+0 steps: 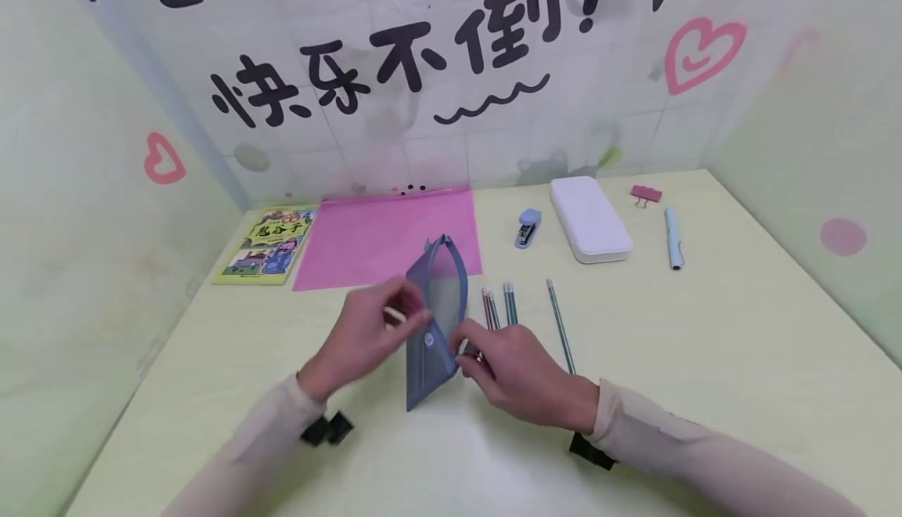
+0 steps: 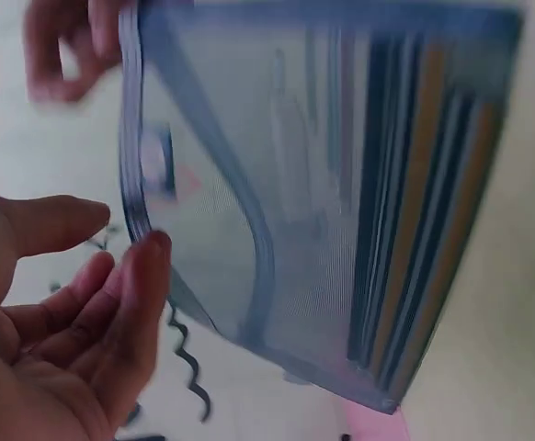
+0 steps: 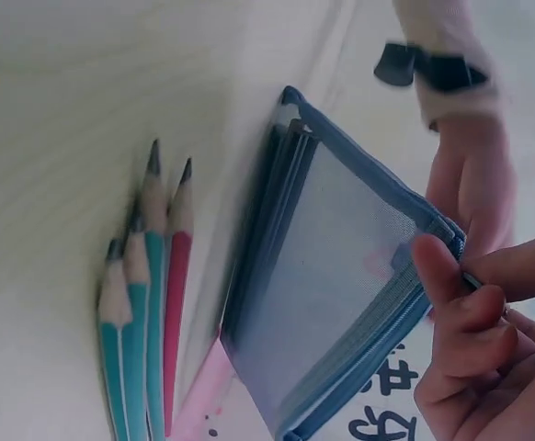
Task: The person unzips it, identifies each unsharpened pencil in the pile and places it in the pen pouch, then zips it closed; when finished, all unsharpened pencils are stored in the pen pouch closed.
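A blue mesh zip pouch (image 1: 423, 380) stands on edge between the hands, its zipped mouth parted at the top. My right hand (image 1: 524, 372) pinches the near end of the zipper edge between thumb and forefinger, with a small dark bit showing at the fingertips in the right wrist view. My left hand (image 1: 362, 337) is at the other side of the mouth, thumb and fingers apart, one fingertip right at the rim (image 2: 131, 184) in the left wrist view. Several long dark and tan sticks (image 2: 404, 211) show through the mesh along the pouch's bottom.
Teal pencils (image 3: 113, 358) and a red pencil (image 3: 177, 322) lie right of the pouch, another pencil (image 1: 561, 329) farther right. Behind are a yellow book (image 1: 268, 247), pink folder (image 1: 384, 239), stapler (image 1: 528, 229), white case (image 1: 592, 219), red binder clip (image 1: 646, 193) and blue pen (image 1: 672, 239).
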Available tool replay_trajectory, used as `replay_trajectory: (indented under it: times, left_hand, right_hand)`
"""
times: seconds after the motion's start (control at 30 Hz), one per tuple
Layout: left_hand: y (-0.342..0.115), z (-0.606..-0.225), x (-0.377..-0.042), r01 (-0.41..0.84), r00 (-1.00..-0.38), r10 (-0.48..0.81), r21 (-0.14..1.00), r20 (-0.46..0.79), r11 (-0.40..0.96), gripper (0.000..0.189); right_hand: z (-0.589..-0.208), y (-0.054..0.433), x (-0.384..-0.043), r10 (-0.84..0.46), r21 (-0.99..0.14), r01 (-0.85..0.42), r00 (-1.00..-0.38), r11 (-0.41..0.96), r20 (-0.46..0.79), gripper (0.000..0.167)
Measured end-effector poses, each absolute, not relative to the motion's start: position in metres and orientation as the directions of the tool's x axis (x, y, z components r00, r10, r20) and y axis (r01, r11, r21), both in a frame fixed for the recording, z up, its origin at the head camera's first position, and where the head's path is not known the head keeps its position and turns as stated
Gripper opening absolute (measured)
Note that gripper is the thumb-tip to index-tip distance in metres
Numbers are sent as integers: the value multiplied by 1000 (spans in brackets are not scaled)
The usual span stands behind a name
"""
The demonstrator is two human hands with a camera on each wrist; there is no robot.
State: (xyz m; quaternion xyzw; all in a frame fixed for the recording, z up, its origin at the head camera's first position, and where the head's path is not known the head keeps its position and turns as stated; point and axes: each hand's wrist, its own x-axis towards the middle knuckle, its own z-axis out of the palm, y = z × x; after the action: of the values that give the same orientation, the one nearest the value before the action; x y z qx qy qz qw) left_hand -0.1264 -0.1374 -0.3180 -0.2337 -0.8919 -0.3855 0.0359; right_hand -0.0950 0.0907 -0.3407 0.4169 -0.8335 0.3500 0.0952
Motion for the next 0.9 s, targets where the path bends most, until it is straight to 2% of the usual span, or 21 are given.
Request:
replay_trajectory:
  times: [0.07, 0.17, 0.27, 0.37, 0.47, 0.6, 0.73, 0.9]
  left_hand:
    - [-136, -321, -101, 525, -848, 433, 584, 305, 619, 14]
    - [-132, -330, -71, 642, -760, 486, 382, 432, 664, 24]
    - [-125, -339, -59, 696, -655, 519, 170, 549, 698, 32]
    - [-121, -344, -54, 705, -575, 521, 58, 631, 707, 30]
    - [-121, -346, -50, 706, -538, 513, 26, 669, 708, 24]
    - [-126, -348, -42, 694, -532, 500, 14, 684, 720, 6]
    - [-129, -348, -35, 683, -507, 481, -7, 715, 731, 29]
    - [-132, -349, -28, 678, -481, 484, -39, 731, 734, 32]
  right_hand:
    - [-339, 89, -94, -622, -600, -708, -670, 371, 406, 11]
    - [-337, 87, -93, -601, -698, -638, -710, 326, 367, 10]
    - [-335, 85, -92, -583, -729, -616, -722, 298, 372, 9]
    - [-335, 83, -91, -586, -734, -625, -709, 265, 392, 9]
    - [-335, 82, -92, -613, -694, -677, -663, 246, 430, 9]
    - [-333, 80, -100, -655, -601, -754, -598, 266, 462, 6]
    - [-330, 81, -119, -657, -529, -777, -600, 342, 457, 6]
    - [-327, 93, -149, -593, -427, -773, -634, 469, 496, 12]
